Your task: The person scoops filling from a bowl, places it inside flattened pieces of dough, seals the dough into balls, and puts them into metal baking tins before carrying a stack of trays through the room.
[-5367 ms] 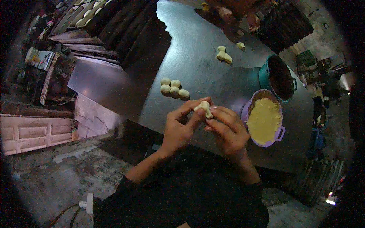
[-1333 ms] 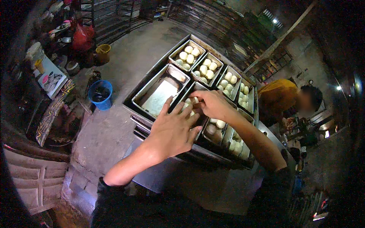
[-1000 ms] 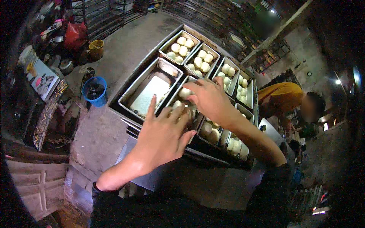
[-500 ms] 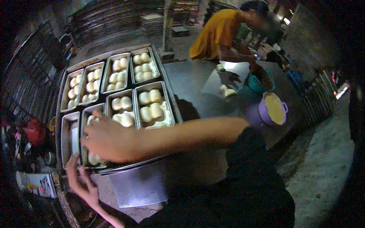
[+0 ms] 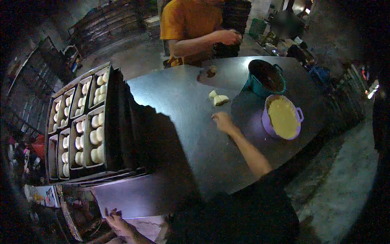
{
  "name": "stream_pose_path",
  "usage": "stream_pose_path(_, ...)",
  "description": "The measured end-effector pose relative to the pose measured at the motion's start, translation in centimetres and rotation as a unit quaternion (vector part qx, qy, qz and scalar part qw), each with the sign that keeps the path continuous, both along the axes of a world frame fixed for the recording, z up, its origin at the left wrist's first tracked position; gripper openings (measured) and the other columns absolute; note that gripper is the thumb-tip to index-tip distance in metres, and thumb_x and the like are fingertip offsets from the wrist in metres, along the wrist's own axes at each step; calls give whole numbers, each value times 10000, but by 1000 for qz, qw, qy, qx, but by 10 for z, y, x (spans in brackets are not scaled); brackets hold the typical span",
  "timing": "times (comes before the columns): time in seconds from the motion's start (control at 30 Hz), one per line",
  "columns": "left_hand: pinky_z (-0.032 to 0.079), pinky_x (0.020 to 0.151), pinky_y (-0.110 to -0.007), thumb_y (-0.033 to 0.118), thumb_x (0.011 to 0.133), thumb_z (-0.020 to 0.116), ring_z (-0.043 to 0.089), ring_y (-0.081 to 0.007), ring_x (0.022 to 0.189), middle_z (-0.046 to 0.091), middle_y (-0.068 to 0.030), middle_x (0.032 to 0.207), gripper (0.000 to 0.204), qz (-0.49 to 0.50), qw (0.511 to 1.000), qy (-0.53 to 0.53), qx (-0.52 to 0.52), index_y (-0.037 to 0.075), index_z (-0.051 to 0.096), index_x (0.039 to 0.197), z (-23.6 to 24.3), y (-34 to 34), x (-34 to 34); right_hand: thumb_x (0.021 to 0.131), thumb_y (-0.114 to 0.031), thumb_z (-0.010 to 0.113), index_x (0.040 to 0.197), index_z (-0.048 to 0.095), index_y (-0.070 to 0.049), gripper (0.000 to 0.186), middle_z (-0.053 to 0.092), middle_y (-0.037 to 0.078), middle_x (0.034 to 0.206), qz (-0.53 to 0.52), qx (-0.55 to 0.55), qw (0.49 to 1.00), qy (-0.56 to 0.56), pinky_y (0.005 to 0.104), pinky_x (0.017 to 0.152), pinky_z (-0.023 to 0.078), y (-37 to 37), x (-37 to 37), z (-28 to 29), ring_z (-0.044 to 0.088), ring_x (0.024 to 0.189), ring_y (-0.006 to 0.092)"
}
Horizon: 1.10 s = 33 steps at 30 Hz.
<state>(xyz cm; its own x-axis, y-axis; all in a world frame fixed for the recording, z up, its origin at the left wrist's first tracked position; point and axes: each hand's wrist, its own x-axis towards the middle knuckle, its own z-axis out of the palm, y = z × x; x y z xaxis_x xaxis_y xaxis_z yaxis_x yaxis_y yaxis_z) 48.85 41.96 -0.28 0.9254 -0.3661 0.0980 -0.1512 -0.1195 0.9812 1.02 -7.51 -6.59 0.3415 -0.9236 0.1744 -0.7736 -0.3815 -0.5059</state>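
Observation:
My right hand (image 5: 222, 122) is over the metal tabletop with its fingers curled in and nothing visible in them. Just beyond it lie pieces of pale dough (image 5: 220, 100), apart from the fingers. My left hand (image 5: 116, 218) is low at the left, fingers spread, beside the near edge of a shiny metal sheet (image 5: 138, 197). Above that sheet, at the left, stands a group of rectangular loaf tins (image 5: 88, 166). Paired rolls of white dough (image 5: 96, 135) sit in most of them. In the near-left tin (image 5: 53, 158) no dough shows.
A purple pot (image 5: 266, 122) with a pale yellow mass and a teal pot (image 5: 280, 87) stand right on the metal table (image 5: 170, 93). Across it a person in an orange shirt (image 5: 191, 18) holds their hands together. A small dough piece (image 5: 212, 70) lies near that person.
My right hand has left the loaf tins and swung right over the table. My left hand has moved down beside the metal sheet. The other person has straightened up, away from the teal pot.

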Motion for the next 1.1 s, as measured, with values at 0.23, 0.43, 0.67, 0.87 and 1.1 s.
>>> stream_pose_path(0.23, 545, 698, -341, 5, 909, 500, 606, -195, 731, 617, -139, 924, 444, -72, 992, 99, 31, 33, 449, 1349, 24, -51, -201, 776, -86, 683, 1180, 632, -59, 408, 666, 206, 1063, -18, -69, 995, -72, 462, 861, 483, -136, -35, -25, 628, 977, 402)
stream_pose_path(0.43, 504, 786, -281, 125, 953, 583, 610, -163, 857, 597, -93, 1086, 357, -216, 965, 85, 125, 31, 522, 1291, 63, -118, -335, 767, -123, 721, 1058, 701, -40, 304, 712, 151, 877, -27, 210, 977, -22, 379, 633, 530, -81, -89, -18, 685, 699, 298)
stream_pose_path(0.67, 493, 873, -302, 101, 952, 576, 610, -179, 1041, 615, -114, 1125, 252, -370, 917, 78, 128, 6, 590, 1185, 51, -187, -437, 921, -154, 647, 1217, 581, -15, 333, 619, 126, 1147, 47, 500, 587, -635, 322, 886, 509, 164, -143, 28, 598, 1029, 170)
stream_pose_path(0.87, 493, 859, -323, 123, 952, 583, 608, -204, 984, 605, -104, 1023, 224, -462, 884, 71, 4, 9, 612, 1142, 81, -244, -484, 810, -196, 787, 1122, 626, -44, 382, 608, 72, 1092, -32, 285, 793, -537, 312, 862, 512, 216, -148, 131, 598, 995, 175)
stream_pose_path(1.1, 472, 921, -401, 465, 948, 517, 609, -252, 944, 610, -115, 1016, 490, -450, 847, -151, -237, 16, 603, 1125, 103, -303, -469, 759, -214, 826, 1165, 622, -20, 494, 679, 121, 1021, -10, 251, 683, -686, 301, 826, 538, 179, -132, 169, 650, 925, 173)
